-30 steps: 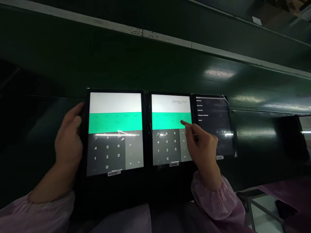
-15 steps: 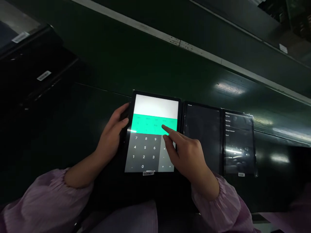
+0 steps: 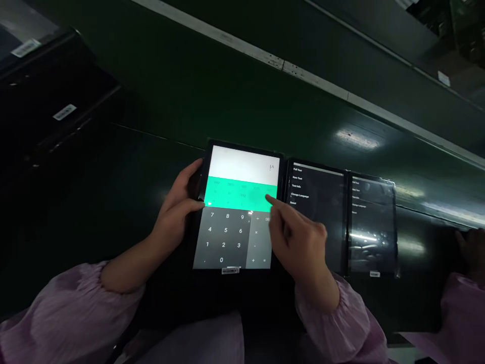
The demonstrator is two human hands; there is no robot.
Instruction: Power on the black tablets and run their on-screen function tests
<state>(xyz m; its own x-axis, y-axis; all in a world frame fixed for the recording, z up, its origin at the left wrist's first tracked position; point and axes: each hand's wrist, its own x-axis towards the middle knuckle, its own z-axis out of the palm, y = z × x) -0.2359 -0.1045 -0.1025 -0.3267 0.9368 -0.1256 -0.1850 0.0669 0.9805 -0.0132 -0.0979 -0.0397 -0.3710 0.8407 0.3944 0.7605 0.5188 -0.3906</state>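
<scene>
Three tablets lie side by side on a dark green surface. The left tablet point(image 3: 237, 212) shows a calculator with a white display, a green band and a grey keypad. My left hand point(image 3: 178, 205) grips its left edge, thumb on the bezel. My right hand point(image 3: 299, 237) has its index finger stretched out, the tip touching the right end of the green band, the other fingers curled. The middle tablet point(image 3: 316, 202) shows a dark menu with white text. The right tablet point(image 3: 373, 222) shows the same kind of dark menu.
A pale metal rail point(image 3: 288, 68) runs across the green surface behind the tablets. Dark boxes with white labels point(image 3: 64, 111) stand at the far left. Another person's hand and pink sleeve point(image 3: 468, 268) show at the right edge.
My right fingertip slid right along the green band, and characters appeared in the calculator display. The middle tablet's dark screen now shows a menu. Another person's hand came in at the right.
</scene>
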